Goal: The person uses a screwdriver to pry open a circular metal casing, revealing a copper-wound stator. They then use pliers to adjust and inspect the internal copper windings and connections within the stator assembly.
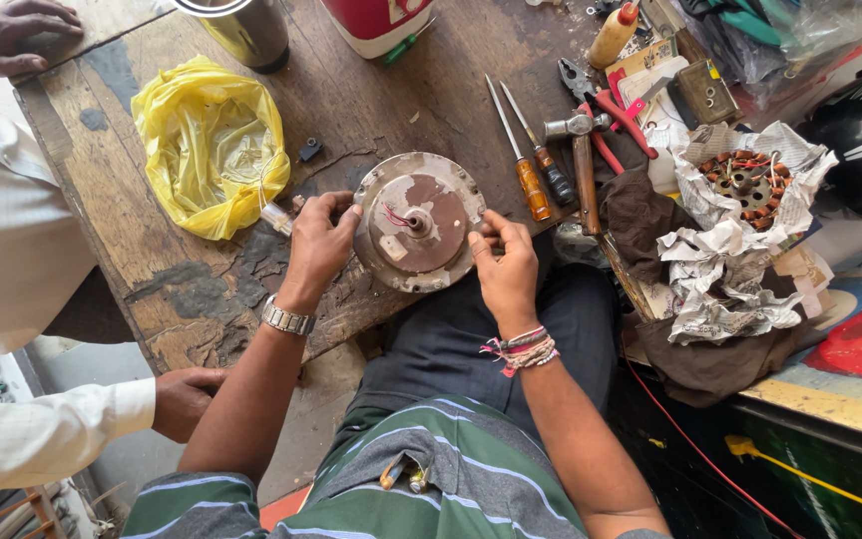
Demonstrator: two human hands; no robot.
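A round, worn metal motor housing (419,222) with a central shaft and a red wire rests at the near edge of a scarred wooden workbench (152,230), partly over my lap. My left hand (318,240) grips its left rim, a metal watch on the wrist. My right hand (503,262) holds its right rim, coloured threads tied around that wrist. Both hands are closed on the housing.
Two screwdrivers (531,165), a hammer (583,160) and red-handled pliers (606,110) lie right of the housing. A yellow plastic bag (210,145) lies left. A copper-wound stator (747,180) sits on crumpled newspaper. Another person in a white shirt has a hand (20,35) on the bench corner.
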